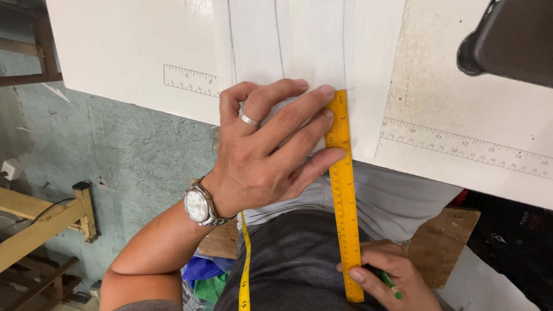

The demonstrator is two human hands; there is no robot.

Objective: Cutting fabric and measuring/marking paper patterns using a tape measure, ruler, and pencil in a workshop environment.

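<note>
My left hand (pixel 271 152), wearing a silver ring and a wristwatch, lies flat with spread fingers on a white fabric piece (pixel 311 46) at the table's near edge, its fingertips pressing the upper part of a yellow ruler (pixel 344 190). The ruler runs from the fabric down over the table edge toward my body. My right hand (pixel 391 276) grips the ruler's lower end and also holds a green pencil (pixel 390 283). A yellow tape measure (pixel 245 265) hangs down my front.
The white table (pixel 115 52) has printed scale marks along its near edge. A dark grey object (pixel 512 40) sits at the top right. A wooden stool (pixel 449 242) is under me, and wooden furniture (pixel 46 224) stands on the green floor at left.
</note>
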